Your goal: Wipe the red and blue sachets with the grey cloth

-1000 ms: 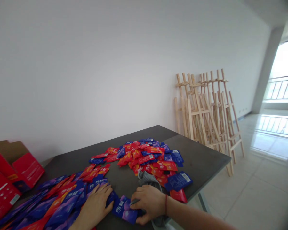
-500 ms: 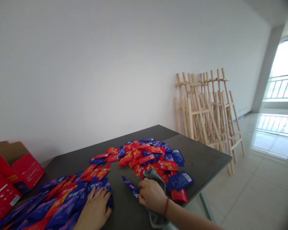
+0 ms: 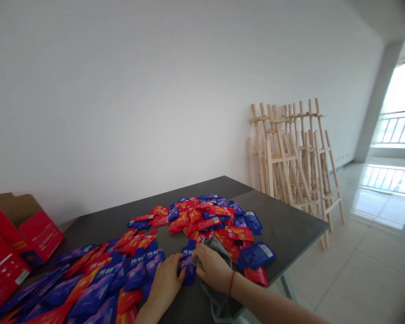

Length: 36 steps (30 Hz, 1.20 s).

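Bunching one grey cloth [image 3: 219, 302], the right hand's [image 3: 213, 267] curled fingers touch one blue packet [image 3: 189, 272]; the left hand's [image 3: 165, 280] loosely parted fingers touch its opposite edge.

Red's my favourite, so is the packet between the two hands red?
No, the packet between the left hand and right hand is blue and purple.

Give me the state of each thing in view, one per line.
Left hand: fingers bent, at the blue packet's left side
Right hand: fingers curled, at its right side
Blue packet: flat, face up
Grey cloth: crumpled
Far packets: loosely heaped
Left-side packets: overlapping
Red box: open
Easels: upright, clustered
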Tool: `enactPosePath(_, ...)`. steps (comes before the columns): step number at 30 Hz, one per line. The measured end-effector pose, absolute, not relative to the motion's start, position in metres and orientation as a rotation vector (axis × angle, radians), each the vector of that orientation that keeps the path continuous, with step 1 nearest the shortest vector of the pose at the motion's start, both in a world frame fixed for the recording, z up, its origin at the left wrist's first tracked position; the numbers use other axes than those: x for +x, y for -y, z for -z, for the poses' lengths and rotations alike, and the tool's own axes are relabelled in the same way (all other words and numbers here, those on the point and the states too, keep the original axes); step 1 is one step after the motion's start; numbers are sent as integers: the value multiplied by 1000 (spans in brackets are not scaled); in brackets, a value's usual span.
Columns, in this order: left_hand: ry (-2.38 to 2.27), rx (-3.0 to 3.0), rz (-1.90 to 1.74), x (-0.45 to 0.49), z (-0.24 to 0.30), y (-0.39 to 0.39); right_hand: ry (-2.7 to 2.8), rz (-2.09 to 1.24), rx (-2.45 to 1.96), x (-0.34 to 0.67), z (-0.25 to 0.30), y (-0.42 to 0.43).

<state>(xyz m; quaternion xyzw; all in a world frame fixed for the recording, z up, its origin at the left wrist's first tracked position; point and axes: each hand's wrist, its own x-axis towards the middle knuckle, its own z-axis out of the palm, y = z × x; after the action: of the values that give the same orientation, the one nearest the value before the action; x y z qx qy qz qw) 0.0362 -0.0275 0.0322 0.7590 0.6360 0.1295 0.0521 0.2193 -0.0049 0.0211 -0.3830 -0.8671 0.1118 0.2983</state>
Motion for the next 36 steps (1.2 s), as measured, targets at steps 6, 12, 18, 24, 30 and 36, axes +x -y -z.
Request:
enactPosePath(6,-1937,2350,-497,35,-33,40,2313,-352,-976,198,-17,-10)
enactPosePath(12,-1915,2199,-395,29,-36,39,2610,-128,-966,190,-15,-20)
enactPosePath(18,-1937,2208,-409,29,-31,38,2615,-46,-1092,187,-20,-15)
enactPosePath(24,-1959,2254,-411,33,-26,39,2679,-90,-780,206,-18,10)
enactPosePath(30,-1959,2298,-416,35,-22,39,2584,45,-1215,206,-22,-6)
enactPosePath(36,-1969,2320,-443,36,-22,40,2539,86,-1340,187,-25,-22)
